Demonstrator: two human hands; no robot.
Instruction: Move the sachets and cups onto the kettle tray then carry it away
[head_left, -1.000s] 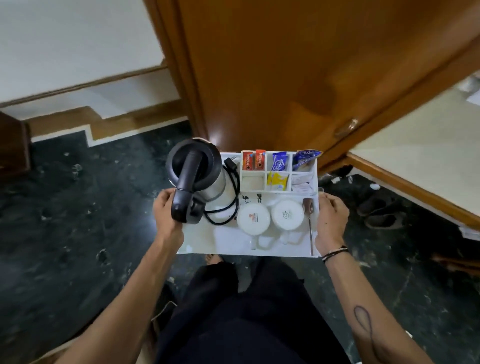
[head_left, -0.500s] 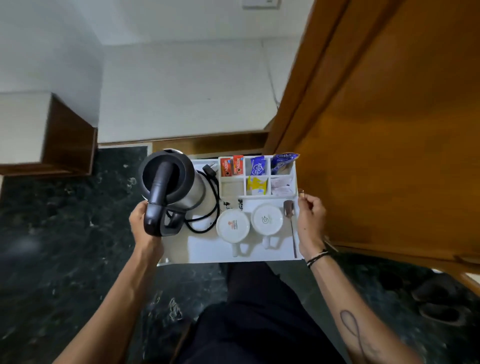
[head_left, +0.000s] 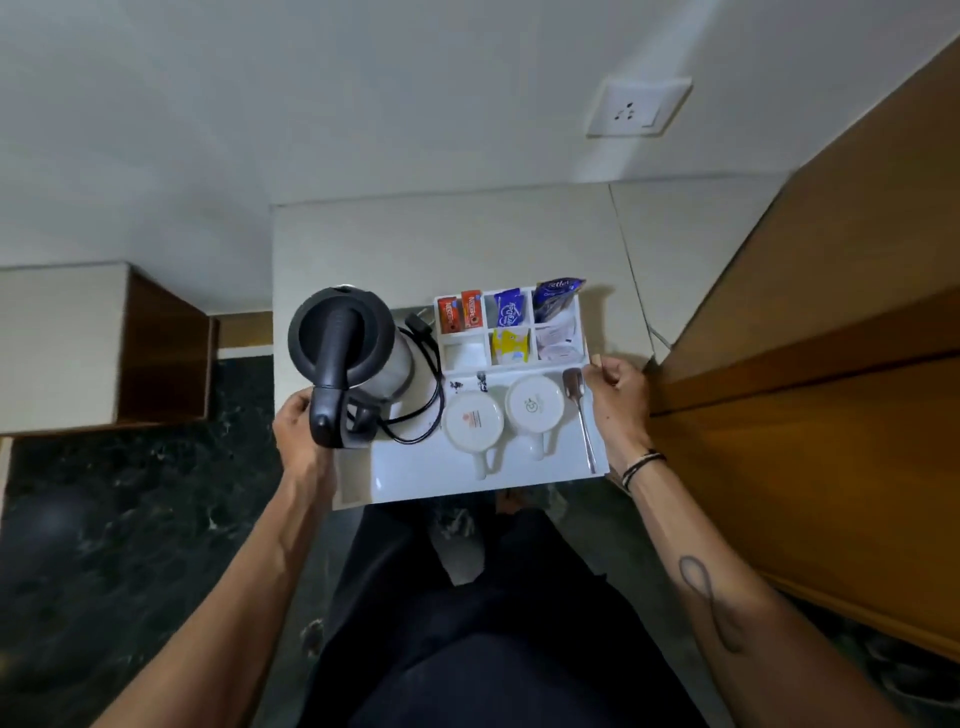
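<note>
I hold a white kettle tray (head_left: 415, 478) level in front of me with both hands. My left hand (head_left: 297, 431) grips its left edge, beside the black and steel kettle (head_left: 347, 358) and its coiled cord (head_left: 421, 410). My right hand (head_left: 618, 400) grips the right edge. Two white cups (head_left: 474, 423) (head_left: 535, 404) stand upside down on the tray, with a spoon (head_left: 581, 410) to their right. Colourful sachets (head_left: 511, 325) fill the compartments at the tray's far side.
A cream counter top (head_left: 467, 244) lies just beyond the tray, under a wall socket (head_left: 638, 106). A wooden door or panel (head_left: 831, 364) rises close on the right. A wooden box unit (head_left: 104, 348) stands to the left. The floor (head_left: 104, 519) is dark marble.
My view has swung left, away from the wooden door and toward the cream counter and wall. The tray stays in both hands, its contents unmoved.
</note>
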